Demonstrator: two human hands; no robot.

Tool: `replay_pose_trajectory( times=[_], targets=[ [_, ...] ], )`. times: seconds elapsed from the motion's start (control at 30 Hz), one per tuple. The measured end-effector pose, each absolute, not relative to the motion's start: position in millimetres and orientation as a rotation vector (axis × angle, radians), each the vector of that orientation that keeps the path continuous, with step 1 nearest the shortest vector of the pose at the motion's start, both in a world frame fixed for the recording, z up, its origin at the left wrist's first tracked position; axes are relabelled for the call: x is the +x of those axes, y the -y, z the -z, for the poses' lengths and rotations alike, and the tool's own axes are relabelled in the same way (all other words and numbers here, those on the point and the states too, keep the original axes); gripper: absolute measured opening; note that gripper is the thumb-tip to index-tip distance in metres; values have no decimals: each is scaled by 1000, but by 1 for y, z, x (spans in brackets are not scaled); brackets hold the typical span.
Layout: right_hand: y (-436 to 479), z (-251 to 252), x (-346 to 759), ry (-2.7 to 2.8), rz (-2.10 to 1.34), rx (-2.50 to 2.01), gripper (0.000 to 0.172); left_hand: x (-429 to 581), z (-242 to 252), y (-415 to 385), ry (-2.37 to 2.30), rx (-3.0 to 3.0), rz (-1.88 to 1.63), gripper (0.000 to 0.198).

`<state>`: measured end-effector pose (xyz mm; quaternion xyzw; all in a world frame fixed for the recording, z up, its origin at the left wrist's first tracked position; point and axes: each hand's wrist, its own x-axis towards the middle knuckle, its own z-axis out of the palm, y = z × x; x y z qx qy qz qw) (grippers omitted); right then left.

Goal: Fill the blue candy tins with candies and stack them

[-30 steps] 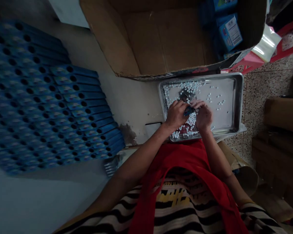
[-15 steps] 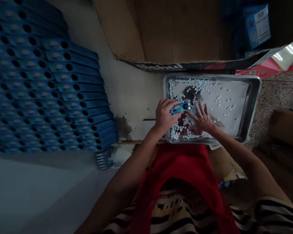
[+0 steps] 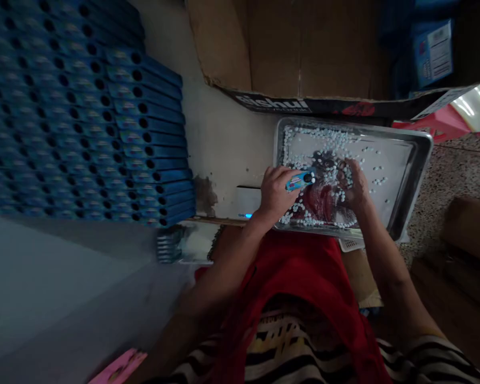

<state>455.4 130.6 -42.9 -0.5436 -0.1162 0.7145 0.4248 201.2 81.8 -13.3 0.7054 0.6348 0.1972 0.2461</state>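
Note:
My left hand is wrapped around a small blue box with a round dark hole at its end, over the left part of a metal tray. White tablets lie scattered in the tray, and a few sit at the box's hole. On the tray floor, right of the box, is my right hand. Its thumb and fingers are curved and apart, with loose tablets in the gap between them. The inside of the box is hidden.
Many matching blue boxes are stacked in rows on the left. Behind the tray stands a large open carton with blue packs inside. A flat white device with a lit blue display lies left of the tray.
My right hand has moved right, from spread fingers beside the box to a curved shape among tablets. Tablets have shifted rightward. My left hand still holds the box, and the view has shifted.

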Motion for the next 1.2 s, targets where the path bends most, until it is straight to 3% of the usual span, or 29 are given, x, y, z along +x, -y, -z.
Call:
replay_pose_trajectory(
  times=[0.13,0.33,0.87,1.07,1.2],
  targets=[
    [-123,-3,436,218,-1816,-1115,35,217,17,-81,-1661,1865,-611,31],
    [-119,-36,404,535,-1570,-1016,48,234,12,-84,-1593,1795,-563,37],
    [-109,-24,385,859,-1364,-1018,51,234,-1,-98,-1560,1882,-534,28],
    [-106,-19,384,830,-1246,-1057,35,227,-5,-98,-1527,1932,-549,35],
    [-95,3,426,881,-1162,-1475,53,224,9,-102,-1581,1745,-573,42]
  ],
)
